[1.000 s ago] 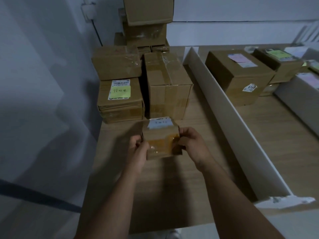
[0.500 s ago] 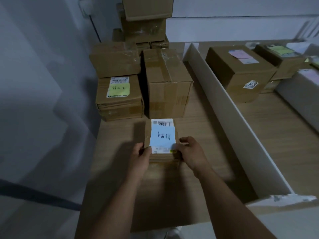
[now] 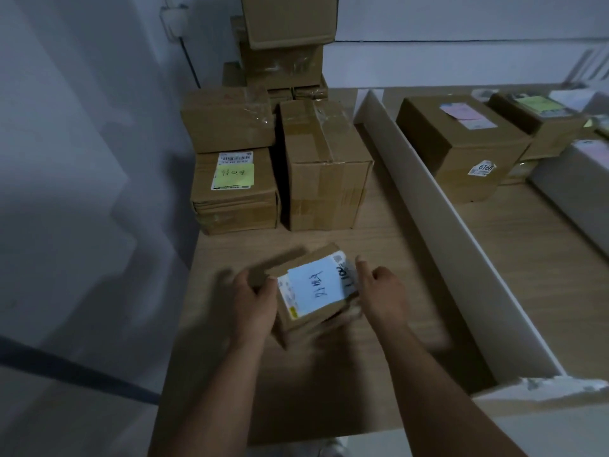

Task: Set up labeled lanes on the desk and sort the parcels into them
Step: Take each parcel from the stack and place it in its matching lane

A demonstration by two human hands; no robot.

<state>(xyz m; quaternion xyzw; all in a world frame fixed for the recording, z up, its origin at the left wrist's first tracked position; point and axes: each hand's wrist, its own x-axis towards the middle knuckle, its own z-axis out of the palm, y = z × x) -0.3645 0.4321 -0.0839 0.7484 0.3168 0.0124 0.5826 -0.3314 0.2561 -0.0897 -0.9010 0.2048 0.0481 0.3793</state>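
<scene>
A wooden desk [image 3: 379, 258] is split into lanes by a white divider [image 3: 428, 206]. At lower centre, the small parcel [image 3: 316, 288] is gripped at its left edge by the left hand [image 3: 255, 300]. The hold of the right hand [image 3: 384, 293] at the right edge cannot be told, being blurred. The parcel should be squared, label up, below the stacked boxes [image 3: 324, 166].

It looks like a parcel sorting room: taped cardboard parcels [image 3: 324, 166] with shipping labels [image 3: 234, 171] stacked on a wooden counter [image 3: 379, 245], which a white divider [image 3: 428, 206] splits into lanes.
</scene>
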